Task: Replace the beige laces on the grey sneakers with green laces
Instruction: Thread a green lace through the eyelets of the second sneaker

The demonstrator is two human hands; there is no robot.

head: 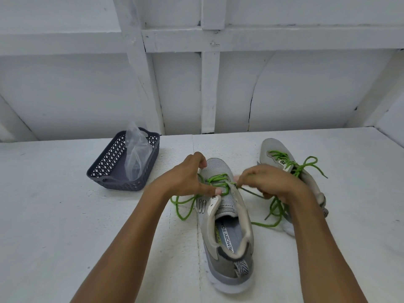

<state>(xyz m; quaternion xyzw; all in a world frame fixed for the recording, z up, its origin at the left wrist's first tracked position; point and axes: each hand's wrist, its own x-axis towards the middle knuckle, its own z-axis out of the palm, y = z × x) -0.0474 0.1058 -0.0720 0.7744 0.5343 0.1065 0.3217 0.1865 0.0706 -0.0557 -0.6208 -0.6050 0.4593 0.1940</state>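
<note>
A grey sneaker (pixel 227 228) stands in the middle of the white table, heel toward me, with a green lace (pixel 185 206) threaded through its lower eyelets and trailing loose on both sides. My left hand (pixel 188 176) grips the shoe's left side near the toe, thumb pressed by the eyelets. My right hand (pixel 269 180) pinches the green lace at the right eyelets. A second grey sneaker (pixel 277 154) lies behind my right hand, laced in green (pixel 306 165) with loose ends.
A dark plastic basket (pixel 105 173) holding a clear plastic bag (pixel 136 154) stands at the back left. The white table (pixel 65 215) meets a white wooden wall at the rear.
</note>
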